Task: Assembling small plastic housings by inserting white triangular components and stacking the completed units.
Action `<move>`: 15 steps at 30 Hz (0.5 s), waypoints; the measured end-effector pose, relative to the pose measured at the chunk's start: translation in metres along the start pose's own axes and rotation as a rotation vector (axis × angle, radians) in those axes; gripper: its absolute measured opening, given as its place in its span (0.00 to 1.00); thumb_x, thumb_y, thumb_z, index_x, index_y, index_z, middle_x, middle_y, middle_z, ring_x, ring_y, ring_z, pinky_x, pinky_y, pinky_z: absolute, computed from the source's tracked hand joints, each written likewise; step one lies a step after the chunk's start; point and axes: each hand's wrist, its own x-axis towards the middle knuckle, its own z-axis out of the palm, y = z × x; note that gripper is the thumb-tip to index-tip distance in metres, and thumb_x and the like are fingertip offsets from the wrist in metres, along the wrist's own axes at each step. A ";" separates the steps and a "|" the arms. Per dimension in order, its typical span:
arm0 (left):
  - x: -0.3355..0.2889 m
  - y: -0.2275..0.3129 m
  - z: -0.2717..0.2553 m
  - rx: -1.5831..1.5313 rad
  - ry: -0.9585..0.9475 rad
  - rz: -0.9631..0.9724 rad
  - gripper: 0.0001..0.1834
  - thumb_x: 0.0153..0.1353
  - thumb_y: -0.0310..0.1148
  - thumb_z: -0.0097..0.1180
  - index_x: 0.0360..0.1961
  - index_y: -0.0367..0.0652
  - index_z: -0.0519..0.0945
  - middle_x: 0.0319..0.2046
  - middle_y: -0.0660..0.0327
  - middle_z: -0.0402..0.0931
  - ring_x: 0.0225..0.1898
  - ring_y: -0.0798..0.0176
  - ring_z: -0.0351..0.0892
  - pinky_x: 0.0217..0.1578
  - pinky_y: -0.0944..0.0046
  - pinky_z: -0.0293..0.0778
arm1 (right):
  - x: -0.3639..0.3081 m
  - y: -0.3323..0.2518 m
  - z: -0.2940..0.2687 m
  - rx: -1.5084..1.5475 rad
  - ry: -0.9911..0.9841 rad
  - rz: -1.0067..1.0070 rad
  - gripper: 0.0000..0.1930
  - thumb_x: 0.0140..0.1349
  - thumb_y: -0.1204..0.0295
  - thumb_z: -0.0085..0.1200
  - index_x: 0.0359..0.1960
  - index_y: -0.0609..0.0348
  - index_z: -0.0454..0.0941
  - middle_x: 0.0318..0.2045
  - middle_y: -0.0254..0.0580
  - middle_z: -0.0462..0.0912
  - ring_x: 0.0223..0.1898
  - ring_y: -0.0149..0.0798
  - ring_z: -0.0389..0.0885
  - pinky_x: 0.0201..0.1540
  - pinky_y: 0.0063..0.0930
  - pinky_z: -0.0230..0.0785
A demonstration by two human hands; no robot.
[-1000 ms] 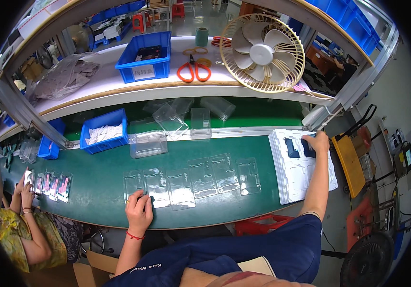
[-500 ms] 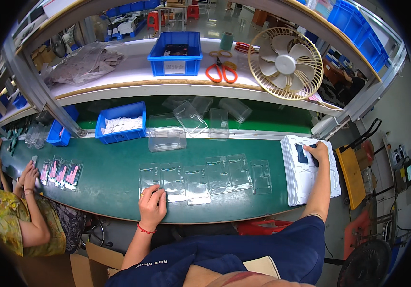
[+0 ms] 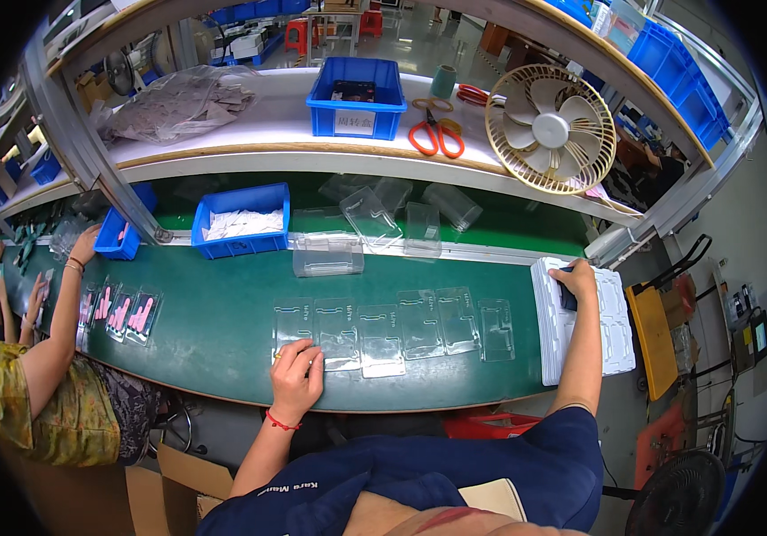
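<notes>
My right hand (image 3: 578, 282) is closed on a dark flat piece (image 3: 567, 295) over the stack of white moulded trays (image 3: 616, 330) at the table's right end. Its fingertips cover part of the piece. My left hand (image 3: 298, 380) rests at the near edge of the leftmost clear plastic blister shell (image 3: 289, 322), fingers curled and pressed together; whether they pinch the shell is hidden. Several such shells lie in a row to its right, among them a middle shell (image 3: 382, 344) and the rightmost shell (image 3: 496, 330).
Behind the row are stacked clear shells (image 3: 328, 255) and a blue bin (image 3: 241, 221) of white slips. The shelf above holds another blue bin (image 3: 357, 98), orange-handled scissors (image 3: 437, 138) and a fan (image 3: 551, 129). At left, a co-worker's arm (image 3: 66, 304) reaches beside pink-and-black packs (image 3: 140, 314).
My right hand has shifted to the tray's far left part, closed on the dark piece. My left hand stays by the leftmost shell. The co-worker's arm now stretches toward a small blue bin.
</notes>
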 end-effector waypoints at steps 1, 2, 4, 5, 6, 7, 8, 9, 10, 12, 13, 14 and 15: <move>0.000 -0.001 0.000 -0.001 0.003 -0.003 0.05 0.49 0.21 0.60 0.30 0.36 0.80 0.34 0.52 0.77 0.34 0.52 0.77 0.34 0.59 0.74 | 0.003 0.008 0.005 0.059 0.015 -0.010 0.31 0.34 0.55 0.72 0.35 0.68 0.78 0.33 0.55 0.82 0.36 0.48 0.82 0.43 0.35 0.73; 0.000 -0.001 0.001 -0.012 0.003 0.001 0.06 0.48 0.21 0.60 0.30 0.36 0.80 0.34 0.53 0.78 0.34 0.52 0.77 0.34 0.59 0.74 | 0.007 0.016 0.010 0.120 0.029 -0.021 0.32 0.34 0.55 0.74 0.35 0.67 0.76 0.32 0.53 0.82 0.35 0.45 0.81 0.42 0.33 0.72; 0.000 -0.002 0.001 -0.021 0.010 -0.002 0.06 0.48 0.20 0.60 0.30 0.36 0.80 0.34 0.53 0.78 0.34 0.52 0.77 0.34 0.59 0.74 | 0.013 0.024 0.013 0.140 0.004 -0.019 0.33 0.34 0.54 0.75 0.35 0.64 0.73 0.32 0.49 0.80 0.35 0.42 0.79 0.41 0.32 0.71; 0.000 -0.002 0.001 -0.025 0.012 0.003 0.06 0.48 0.20 0.60 0.29 0.36 0.80 0.34 0.53 0.78 0.34 0.52 0.77 0.34 0.60 0.74 | 0.014 0.025 0.014 0.125 0.003 -0.041 0.33 0.34 0.53 0.75 0.35 0.64 0.73 0.32 0.49 0.80 0.34 0.42 0.79 0.41 0.32 0.71; 0.000 -0.003 0.001 -0.030 0.014 0.008 0.06 0.48 0.20 0.60 0.29 0.36 0.80 0.33 0.53 0.78 0.33 0.52 0.78 0.34 0.60 0.74 | 0.015 0.026 0.013 0.108 0.001 -0.064 0.33 0.34 0.53 0.75 0.35 0.64 0.74 0.32 0.50 0.80 0.34 0.42 0.79 0.41 0.32 0.71; 0.000 -0.002 -0.001 -0.021 0.014 0.003 0.06 0.48 0.20 0.60 0.29 0.36 0.80 0.33 0.53 0.78 0.33 0.52 0.78 0.34 0.60 0.74 | 0.014 0.025 0.013 0.154 0.020 -0.095 0.28 0.34 0.58 0.74 0.33 0.62 0.74 0.31 0.49 0.80 0.33 0.44 0.79 0.41 0.34 0.71; 0.001 -0.001 -0.002 -0.026 0.025 0.009 0.06 0.48 0.20 0.61 0.29 0.36 0.80 0.33 0.53 0.78 0.33 0.52 0.78 0.34 0.60 0.74 | 0.014 0.024 0.013 0.157 0.013 -0.101 0.28 0.34 0.58 0.74 0.33 0.62 0.74 0.31 0.49 0.80 0.33 0.44 0.79 0.41 0.34 0.71; 0.001 0.001 -0.003 -0.032 0.036 0.015 0.06 0.48 0.20 0.61 0.30 0.36 0.80 0.33 0.53 0.78 0.33 0.53 0.78 0.34 0.60 0.74 | 0.013 0.023 0.010 0.124 0.062 -0.126 0.26 0.34 0.61 0.72 0.33 0.61 0.74 0.30 0.50 0.80 0.33 0.46 0.79 0.41 0.35 0.71; 0.001 0.002 -0.004 -0.027 0.035 0.010 0.06 0.48 0.20 0.61 0.30 0.36 0.80 0.33 0.53 0.78 0.33 0.53 0.78 0.34 0.60 0.74 | 0.009 0.019 0.003 0.089 0.112 -0.151 0.23 0.35 0.63 0.70 0.32 0.60 0.74 0.30 0.51 0.80 0.34 0.48 0.79 0.40 0.36 0.71; 0.000 0.004 -0.005 -0.096 0.053 0.018 0.06 0.48 0.20 0.61 0.30 0.36 0.80 0.33 0.53 0.78 0.33 0.53 0.78 0.34 0.60 0.74 | -0.009 -0.009 -0.008 -0.004 0.146 -0.129 0.19 0.38 0.67 0.66 0.33 0.58 0.74 0.31 0.53 0.80 0.36 0.53 0.79 0.42 0.40 0.70; 0.000 0.008 -0.005 -0.142 0.038 -0.008 0.06 0.49 0.21 0.61 0.30 0.37 0.81 0.32 0.54 0.78 0.34 0.54 0.79 0.35 0.62 0.74 | -0.016 -0.016 -0.011 0.050 0.270 -0.198 0.17 0.40 0.67 0.64 0.33 0.58 0.75 0.30 0.52 0.81 0.36 0.53 0.79 0.41 0.41 0.70; -0.001 0.012 -0.002 -0.139 0.040 -0.012 0.06 0.49 0.21 0.61 0.30 0.37 0.81 0.32 0.54 0.78 0.34 0.54 0.79 0.35 0.62 0.74 | -0.024 -0.027 -0.014 0.105 0.390 -0.271 0.15 0.42 0.67 0.63 0.32 0.58 0.76 0.30 0.52 0.81 0.36 0.53 0.79 0.41 0.42 0.70; -0.003 0.017 0.001 -0.322 -0.047 -0.103 0.06 0.51 0.22 0.61 0.32 0.37 0.81 0.35 0.54 0.78 0.37 0.56 0.79 0.38 0.63 0.75 | -0.043 -0.052 -0.021 0.241 0.333 -0.312 0.11 0.45 0.68 0.60 0.31 0.60 0.78 0.29 0.50 0.81 0.35 0.51 0.79 0.41 0.40 0.70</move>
